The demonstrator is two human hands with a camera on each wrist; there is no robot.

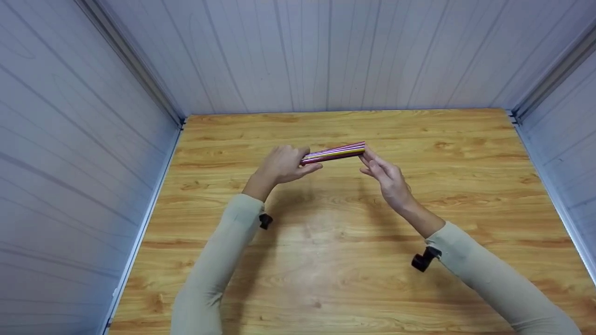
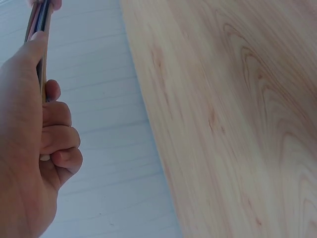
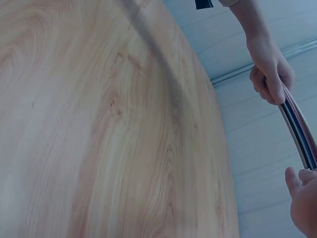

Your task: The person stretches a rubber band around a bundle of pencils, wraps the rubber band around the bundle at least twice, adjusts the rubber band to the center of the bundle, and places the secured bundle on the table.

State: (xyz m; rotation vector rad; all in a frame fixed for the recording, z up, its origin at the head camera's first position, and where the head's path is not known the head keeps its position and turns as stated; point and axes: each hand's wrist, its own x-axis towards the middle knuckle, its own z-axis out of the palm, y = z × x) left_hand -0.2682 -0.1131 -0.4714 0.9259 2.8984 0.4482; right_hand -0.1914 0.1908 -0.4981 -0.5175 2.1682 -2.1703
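Observation:
A bundle of thin, shiny coloured sticks (image 1: 336,152), striped pink, yellow and dark, is held up over the table, tilted slightly up to the right. My left hand (image 1: 285,164) grips its left end; in the left wrist view, the left hand's (image 2: 22,134) thumb lies along the bundle with the fingers curled round it. At the other end is my right hand (image 1: 389,179), its extended fingertips touching the ends of the sticks. In the right wrist view, the sticks (image 3: 298,130) span between the left hand (image 3: 270,67) and the right hand (image 3: 306,201), which is partly cut off.
Below the hands is a wood-grain table (image 1: 321,260). White panelled walls (image 1: 302,56) enclose it at the back and both sides. A black wrist mount (image 1: 421,261) sits on the right sleeve, and another black mount (image 1: 265,220) on the left sleeve.

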